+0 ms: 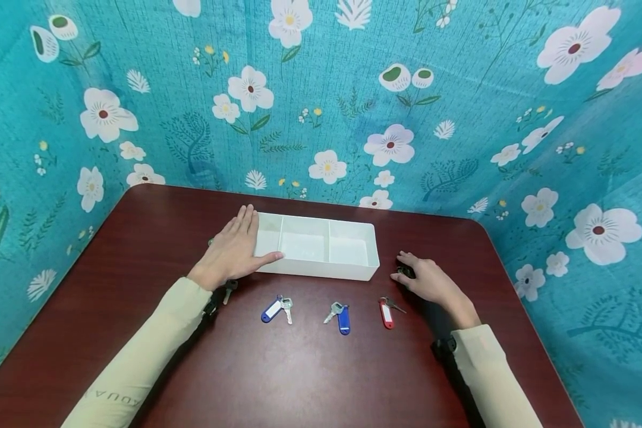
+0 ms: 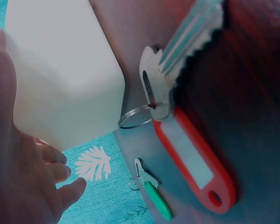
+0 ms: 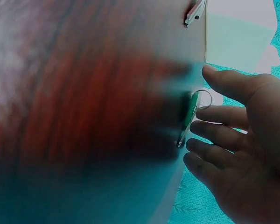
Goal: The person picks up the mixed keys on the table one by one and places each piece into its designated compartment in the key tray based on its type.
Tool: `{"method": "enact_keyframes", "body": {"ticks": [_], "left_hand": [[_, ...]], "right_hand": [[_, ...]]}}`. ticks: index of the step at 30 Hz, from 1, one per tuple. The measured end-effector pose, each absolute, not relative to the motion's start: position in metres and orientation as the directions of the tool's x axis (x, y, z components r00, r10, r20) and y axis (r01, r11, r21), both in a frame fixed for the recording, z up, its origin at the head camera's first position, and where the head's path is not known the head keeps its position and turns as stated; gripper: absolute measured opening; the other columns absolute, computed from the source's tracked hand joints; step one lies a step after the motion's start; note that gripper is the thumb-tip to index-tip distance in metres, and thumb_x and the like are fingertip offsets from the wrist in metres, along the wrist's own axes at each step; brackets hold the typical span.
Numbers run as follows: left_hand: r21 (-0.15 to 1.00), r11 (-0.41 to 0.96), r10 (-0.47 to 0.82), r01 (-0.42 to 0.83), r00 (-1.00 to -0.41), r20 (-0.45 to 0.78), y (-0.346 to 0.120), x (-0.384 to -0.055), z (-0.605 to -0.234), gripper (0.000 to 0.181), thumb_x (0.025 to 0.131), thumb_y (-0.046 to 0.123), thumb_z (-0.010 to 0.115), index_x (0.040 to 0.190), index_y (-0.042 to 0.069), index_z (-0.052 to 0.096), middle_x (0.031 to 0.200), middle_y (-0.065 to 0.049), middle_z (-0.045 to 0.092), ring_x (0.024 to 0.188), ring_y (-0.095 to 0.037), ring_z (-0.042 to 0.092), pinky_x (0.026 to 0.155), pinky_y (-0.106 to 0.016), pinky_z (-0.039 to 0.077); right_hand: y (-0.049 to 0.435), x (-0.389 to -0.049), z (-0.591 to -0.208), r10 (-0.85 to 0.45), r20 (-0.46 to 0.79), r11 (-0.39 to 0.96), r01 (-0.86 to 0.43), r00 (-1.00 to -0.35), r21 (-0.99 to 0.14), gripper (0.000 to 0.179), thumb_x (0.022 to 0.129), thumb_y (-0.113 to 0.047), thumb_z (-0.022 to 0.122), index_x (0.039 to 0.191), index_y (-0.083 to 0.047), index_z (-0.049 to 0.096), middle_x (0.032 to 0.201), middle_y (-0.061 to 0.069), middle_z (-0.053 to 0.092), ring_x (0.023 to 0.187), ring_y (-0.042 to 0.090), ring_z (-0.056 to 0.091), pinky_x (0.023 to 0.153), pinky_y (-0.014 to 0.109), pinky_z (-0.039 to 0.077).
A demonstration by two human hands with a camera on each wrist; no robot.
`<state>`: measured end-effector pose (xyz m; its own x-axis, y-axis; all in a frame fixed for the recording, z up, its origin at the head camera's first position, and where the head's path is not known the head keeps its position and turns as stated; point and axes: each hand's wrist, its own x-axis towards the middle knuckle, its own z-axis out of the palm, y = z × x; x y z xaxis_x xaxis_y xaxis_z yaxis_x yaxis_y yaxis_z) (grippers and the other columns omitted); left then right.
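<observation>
A white three-compartment tray [image 1: 317, 268] lies near the back of the table. My left hand [image 1: 230, 246] rests along its left end with fingers straight and the thumb at the front rim. Beside that hand lies a key with a red tag [image 2: 191, 161], and farther back a key with a green tag [image 2: 157, 200]. To the right of the tray my right hand [image 1: 433, 279] hovers over or at another key with a green tag [image 3: 192, 109], thumb and fingers apart. Whether its fingertips touch that key, I cannot tell.
In front of the tray lie a key with a blue tag [image 1: 271, 310], a second blue-tagged key [image 1: 344, 321] and a red-tagged key [image 1: 386, 314]. A turquoise flowered cloth [image 1: 299, 119] hangs behind and beside the dark red-brown table [image 1: 299, 380].
</observation>
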<state>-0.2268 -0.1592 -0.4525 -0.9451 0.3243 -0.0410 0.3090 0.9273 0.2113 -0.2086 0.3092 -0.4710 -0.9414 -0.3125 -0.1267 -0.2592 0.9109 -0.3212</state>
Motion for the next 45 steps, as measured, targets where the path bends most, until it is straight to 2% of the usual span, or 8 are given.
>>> {"method": "enact_keyframes", "body": {"ticks": [8, 14, 20, 28, 39, 42, 45], "left_hand": [[0.187, 0.931, 0.325, 0.314, -0.945, -0.030, -0.159, -0.226, -0.452, 0.125, 0.090, 0.091, 0.035, 0.167, -0.002, 0.003, 0.177, -0.023, 0.002, 0.166, -0.040, 0.002, 0.134, -0.054, 0.016], [0.175, 0.933, 0.324, 0.314, -0.946, -0.029, -0.158, -0.226, -0.453, 0.124, 0.091, 0.090, 0.036, 0.167, -0.003, 0.004, 0.177, -0.023, 0.003, 0.166, -0.040, 0.003, 0.134, -0.054, 0.017], [0.179, 0.930, 0.331, 0.322, -0.943, -0.021, -0.159, -0.225, -0.454, 0.124, 0.091, 0.091, 0.035, 0.166, -0.004, 0.006, 0.177, -0.024, 0.005, 0.166, -0.040, 0.004, 0.134, -0.054, 0.017], [0.158, 0.926, 0.350, 0.343, -0.937, -0.017, -0.165, -0.223, -0.453, 0.126, 0.089, 0.093, 0.034, 0.166, -0.005, 0.010, 0.177, -0.024, 0.006, 0.166, -0.040, 0.006, 0.134, -0.052, 0.018], [0.143, 0.926, 0.353, 0.349, -0.936, 0.001, -0.170, -0.224, -0.451, 0.126, 0.089, 0.092, 0.039, 0.165, -0.006, 0.013, 0.176, -0.024, 0.009, 0.166, -0.040, 0.007, 0.134, -0.052, 0.019], [0.144, 0.926, 0.351, 0.348, -0.936, 0.001, -0.170, -0.225, -0.452, 0.126, 0.089, 0.092, 0.038, 0.166, -0.005, 0.012, 0.176, -0.024, 0.009, 0.166, -0.039, 0.007, 0.134, -0.052, 0.020], [0.160, 0.924, 0.351, 0.348, -0.936, 0.009, -0.170, -0.225, -0.454, 0.127, 0.089, 0.092, 0.038, 0.166, -0.005, 0.012, 0.177, -0.023, 0.008, 0.166, -0.039, 0.007, 0.134, -0.053, 0.021]], "right_hand": [[0.307, -0.210, -0.470, -0.307, -0.135, 0.917, -0.255, -0.942, -0.308, 0.066, 0.102, -0.035, 0.069, 0.153, 0.003, 0.051, 0.156, 0.029, 0.051, 0.141, 0.048, 0.054, 0.112, 0.063, 0.048], [0.308, -0.211, -0.470, -0.333, -0.114, 0.907, -0.285, -0.936, -0.311, 0.059, 0.102, -0.030, 0.070, 0.148, 0.003, 0.057, 0.154, 0.029, 0.054, 0.134, 0.046, 0.061, 0.105, 0.060, 0.055], [0.309, -0.210, -0.471, -0.344, -0.113, 0.902, -0.295, -0.932, -0.314, 0.053, 0.103, -0.028, 0.069, 0.145, 0.003, 0.060, 0.154, 0.029, 0.054, 0.138, 0.047, 0.057, 0.109, 0.062, 0.051], [0.310, -0.212, -0.471, -0.355, -0.115, 0.896, -0.303, -0.928, -0.325, 0.049, 0.102, -0.025, 0.070, 0.142, 0.002, 0.063, 0.154, 0.028, 0.054, 0.140, 0.046, 0.057, 0.107, 0.059, 0.054], [0.311, -0.215, -0.471, -0.370, -0.093, 0.893, -0.326, -0.924, -0.310, 0.041, 0.101, -0.020, 0.071, 0.136, 0.001, 0.068, 0.151, 0.029, 0.057, 0.133, 0.044, 0.063, 0.093, 0.049, 0.062], [0.311, -0.216, -0.470, -0.375, -0.090, 0.892, -0.333, -0.923, -0.306, 0.041, 0.100, -0.019, 0.071, 0.136, 0.002, 0.069, 0.150, 0.029, 0.057, 0.132, 0.044, 0.064, 0.083, 0.041, 0.063], [0.311, -0.216, -0.470, -0.374, -0.087, 0.893, -0.333, -0.923, -0.302, 0.041, 0.099, -0.018, 0.072, 0.135, 0.002, 0.069, 0.150, 0.029, 0.057, 0.131, 0.043, 0.065, 0.073, 0.034, 0.058]]}}
